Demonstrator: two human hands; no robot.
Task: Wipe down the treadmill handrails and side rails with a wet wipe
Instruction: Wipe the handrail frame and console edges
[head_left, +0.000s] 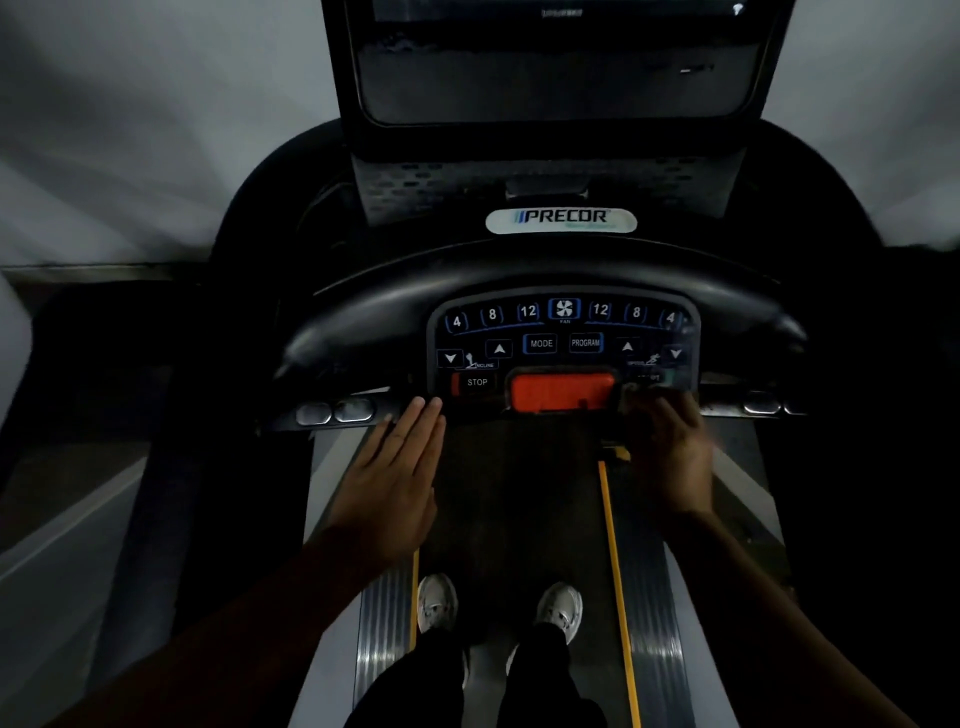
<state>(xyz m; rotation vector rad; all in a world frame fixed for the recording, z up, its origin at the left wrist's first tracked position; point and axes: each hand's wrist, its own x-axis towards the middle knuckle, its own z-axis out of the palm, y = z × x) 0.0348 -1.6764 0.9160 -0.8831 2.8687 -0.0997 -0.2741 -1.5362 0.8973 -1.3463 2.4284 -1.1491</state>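
I stand on a dark treadmill. Its curved black handrail (519, 280) arches over the lit control panel (563, 338). A lower crossbar (332, 413) with metal grip sensors runs left and right of the panel. My left hand (395, 478) is flat with straight fingers and holds nothing, its fingertips at the crossbar just below the STOP label. My right hand (670, 457) is blurred at the panel's lower right corner. Its fingers curl against the edge, with a dim pale patch at the tips. No wipe is clearly visible.
An orange stop button (561, 392) sits between my hands. The belt (519, 493) runs below, with ribbed side rails at left (384, 623) and right (660, 649). My two white shoes (436, 603) are on the belt. A dark screen (556, 78) rises ahead.
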